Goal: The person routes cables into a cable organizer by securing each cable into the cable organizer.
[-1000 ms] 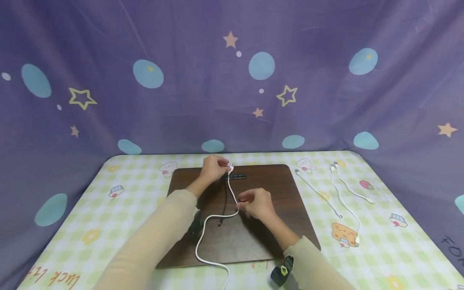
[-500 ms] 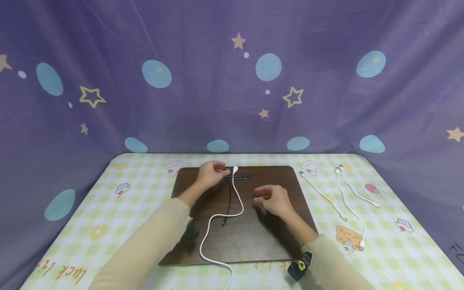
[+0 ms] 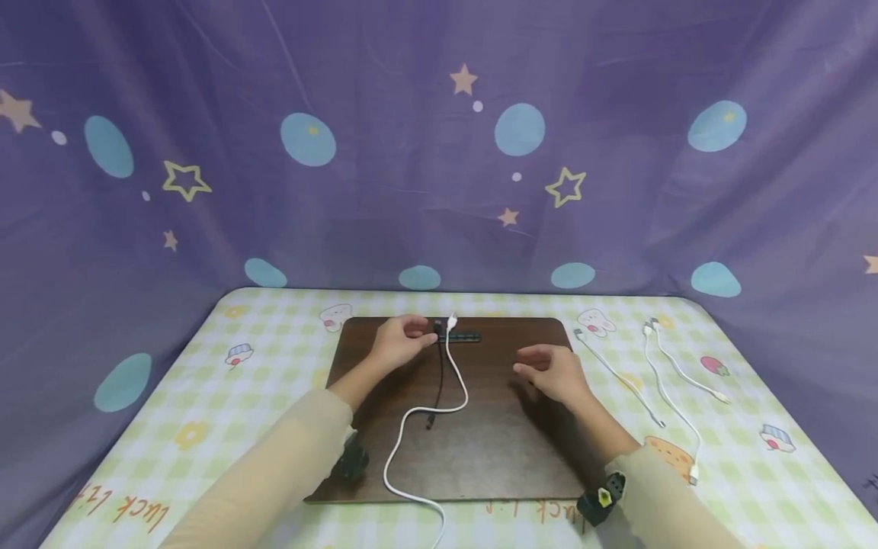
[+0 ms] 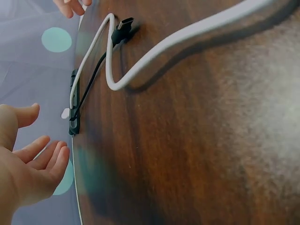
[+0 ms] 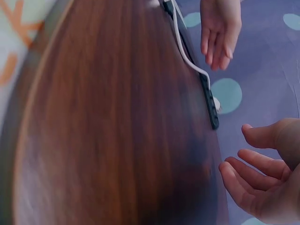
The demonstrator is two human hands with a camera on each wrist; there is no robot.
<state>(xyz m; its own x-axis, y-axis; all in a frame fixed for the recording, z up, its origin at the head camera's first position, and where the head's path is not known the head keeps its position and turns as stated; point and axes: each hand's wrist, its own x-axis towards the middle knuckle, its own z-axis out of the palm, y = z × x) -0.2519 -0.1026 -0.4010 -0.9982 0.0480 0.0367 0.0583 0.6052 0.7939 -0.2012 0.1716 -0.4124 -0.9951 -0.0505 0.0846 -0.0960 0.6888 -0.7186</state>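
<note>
A white charging cable [image 3: 439, 411] lies in bends across the brown wooden board [image 3: 480, 457]. Its plug end [image 3: 451, 323] sits at the black cable-holder strip [image 3: 469, 337] along the board's far edge. A short black cable [image 3: 440, 377] also runs from the strip, its connector [image 4: 123, 32] lying on the board. Just left of the strip, my left hand [image 3: 401, 341] has thumb and fingers apart with nothing between them. My right hand [image 3: 555, 372] hovers over the board's right part, fingers loosely bent and holding nothing.
To the right of the board, three short white cables, the nearest one [image 3: 620, 379] among them, lie on the checked tablecloth [image 3: 274, 419]. The white cable hangs past the board's front edge. A purple patterned curtain [image 3: 384, 191] closes off the back.
My left hand has let go of the white plug end and drawn slightly left. My right hand has released the white cable and moved right. The head view has shifted a little.
</note>
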